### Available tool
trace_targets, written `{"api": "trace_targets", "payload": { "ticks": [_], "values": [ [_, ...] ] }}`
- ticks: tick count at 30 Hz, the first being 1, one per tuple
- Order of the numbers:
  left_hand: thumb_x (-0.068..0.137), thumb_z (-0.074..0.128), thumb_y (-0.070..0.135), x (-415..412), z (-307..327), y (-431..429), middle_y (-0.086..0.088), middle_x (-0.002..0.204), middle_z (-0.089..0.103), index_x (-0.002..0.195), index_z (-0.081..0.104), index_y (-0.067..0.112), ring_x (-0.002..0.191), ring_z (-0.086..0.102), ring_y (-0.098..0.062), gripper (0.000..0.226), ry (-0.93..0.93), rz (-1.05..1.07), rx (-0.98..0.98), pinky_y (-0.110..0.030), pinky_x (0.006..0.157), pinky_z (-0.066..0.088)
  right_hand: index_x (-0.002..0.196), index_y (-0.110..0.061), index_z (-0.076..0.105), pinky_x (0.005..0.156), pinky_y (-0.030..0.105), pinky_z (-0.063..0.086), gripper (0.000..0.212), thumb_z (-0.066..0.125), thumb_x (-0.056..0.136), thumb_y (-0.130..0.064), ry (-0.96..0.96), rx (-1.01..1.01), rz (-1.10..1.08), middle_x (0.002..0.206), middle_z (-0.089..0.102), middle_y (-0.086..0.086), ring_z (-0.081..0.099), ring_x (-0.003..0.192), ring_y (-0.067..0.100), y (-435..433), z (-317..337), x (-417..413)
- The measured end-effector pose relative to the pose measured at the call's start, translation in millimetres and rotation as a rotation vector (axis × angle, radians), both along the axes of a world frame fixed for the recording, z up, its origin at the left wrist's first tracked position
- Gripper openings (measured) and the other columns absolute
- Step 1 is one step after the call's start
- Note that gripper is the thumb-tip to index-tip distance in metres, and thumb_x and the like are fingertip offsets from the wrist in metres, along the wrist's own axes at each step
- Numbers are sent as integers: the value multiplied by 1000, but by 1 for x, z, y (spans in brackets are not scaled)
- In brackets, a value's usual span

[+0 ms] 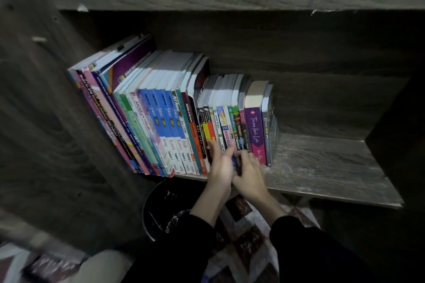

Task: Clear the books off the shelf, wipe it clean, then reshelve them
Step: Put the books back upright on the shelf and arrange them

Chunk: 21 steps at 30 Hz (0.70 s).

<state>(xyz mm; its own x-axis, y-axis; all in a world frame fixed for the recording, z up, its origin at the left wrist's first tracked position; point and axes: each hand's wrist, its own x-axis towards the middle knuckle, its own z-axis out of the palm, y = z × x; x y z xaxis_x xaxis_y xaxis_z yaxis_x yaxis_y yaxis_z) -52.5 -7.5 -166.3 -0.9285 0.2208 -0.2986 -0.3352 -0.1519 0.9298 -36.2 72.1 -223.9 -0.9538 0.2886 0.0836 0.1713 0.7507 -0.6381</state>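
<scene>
Two hands low on small paperbacks (pixel 226 126), mid-row on wooden shelf (pixel 322 167), likely to draw a bunch out. Left hand (pixel 219 164) flat, fingers straight against spines. Right hand (pixel 249 173) curled at lower edges; grip blurred, cannot tell. Legible: "Terima Kasih Luka" on purple book (pixel 255 131); "Fokus", "Kimia" on blue textbooks (pixel 165 117).

Left hand (pixel 220 164) fingers straight, right hand (pixel 250 171) alongside, touching

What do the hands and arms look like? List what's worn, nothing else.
The left hand and right hand are bare, no gloves; blur hides any rings. The left sleeve and right sleeve are long and black, ending just above the wrists. No watch or bracelet shows.
</scene>
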Motion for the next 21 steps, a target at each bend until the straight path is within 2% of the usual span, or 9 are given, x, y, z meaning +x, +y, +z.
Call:
{"api": "trace_targets", "payload": {
  "ticks": [3,5,8,10,12,14,16,18,21],
  "values": [
    [97,49,37,-16,4,17,-5,159,-10,149,-9,30,146,7,-22,78,-44,-6,9,-50,117,15,129,-14,41,95,36,32,45,53,86,-22,-23,16,14,127,45,11,39,122,28,-3,-4,-6],
    [93,53,40,-23,12,30,-14,157,-9,149,-6,15,146,-1,-25,86,-63,39,-88,-47,119,7,134,-18,40,105,37,30,52,43,86,-38,-72,39,31,133,42,9,35,129,27,-6,-9,-12],
    [90,58,41,-18,30,36,-24,155,-6,148,-5,1,146,-9,-28,94,-103,70,-196,-44,118,1,131,-27,42,100,37,39,55,36,83,-54,-47,20,74,127,49,-1,45,122,16,-2,-16,-15],
    [90,60,34,-14,35,32,-23,155,-14,148,-13,3,146,-11,-28,97,-88,43,-193,-46,118,2,119,-19,51,85,37,45,36,51,85,-32,70,-42,-14,113,57,2,54,106,17,4,-11,-6],
    [92,58,23,-10,33,26,-16,155,-24,147,-23,11,146,-6,-27,98,-49,-13,-189,-48,118,8,106,-8,53,78,38,43,28,56,79,-3,221,-133,-234,102,56,9,54,95,26,8,-7,5],
    [97,50,16,-1,26,19,-6,154,-27,146,-26,19,146,4,-27,91,43,-91,-261,-44,115,21,110,-4,51,86,40,44,36,57,76,4,256,-233,-383,106,55,14,52,99,29,10,-7,9],
    [99,45,13,10,22,15,3,154,-26,146,-25,24,145,6,-25,86,162,-155,-357,-40,108,33,126,-3,47,97,42,42,47,60,81,-3,127,-354,-320,117,55,14,50,112,30,5,-8,8],
    [97,43,6,12,17,17,4,153,-29,145,-26,24,145,-10,-18,86,241,-187,-363,-42,118,14,136,-6,43,100,35,35,52,60,89,-16,-5,-350,-221,126,53,11,42,122,28,2,-15,3],
    [95,41,0,6,14,20,-2,152,-32,145,-26,18,140,-24,-12,85,313,-221,-413,-35,116,-12,131,-4,50,100,33,33,53,54,89,-35,-64,-295,-157,130,55,16,43,125,32,-2,-10,-1]
  ]
}}
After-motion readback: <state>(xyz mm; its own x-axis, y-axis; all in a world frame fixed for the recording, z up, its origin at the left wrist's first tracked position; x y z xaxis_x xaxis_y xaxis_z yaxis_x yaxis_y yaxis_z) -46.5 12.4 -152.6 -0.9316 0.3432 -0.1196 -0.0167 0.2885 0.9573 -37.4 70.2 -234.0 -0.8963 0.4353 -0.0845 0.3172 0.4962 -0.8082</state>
